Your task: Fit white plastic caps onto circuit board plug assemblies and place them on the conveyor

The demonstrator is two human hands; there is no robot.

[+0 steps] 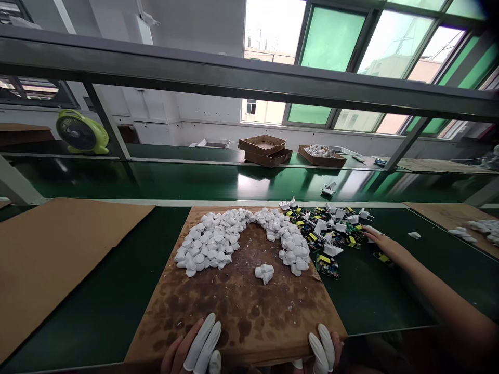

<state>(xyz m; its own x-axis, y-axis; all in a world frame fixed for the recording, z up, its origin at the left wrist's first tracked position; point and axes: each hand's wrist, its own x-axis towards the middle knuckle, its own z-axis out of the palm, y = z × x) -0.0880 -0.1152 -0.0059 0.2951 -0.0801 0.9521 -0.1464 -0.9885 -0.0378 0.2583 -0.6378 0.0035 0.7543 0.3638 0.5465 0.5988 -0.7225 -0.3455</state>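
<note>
Both hands (198, 345) (322, 350) clamped on stained cardboard sheet (241, 296), white caps (212, 241) heaped beyond, another person's arm (424, 285) alongside

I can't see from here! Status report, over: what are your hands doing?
Left hand and right hand, white finger cots, gripping near edge of stained brown cardboard sheet. White plastic pieces heaped on it. Another person's arm reaching at right.
</note>
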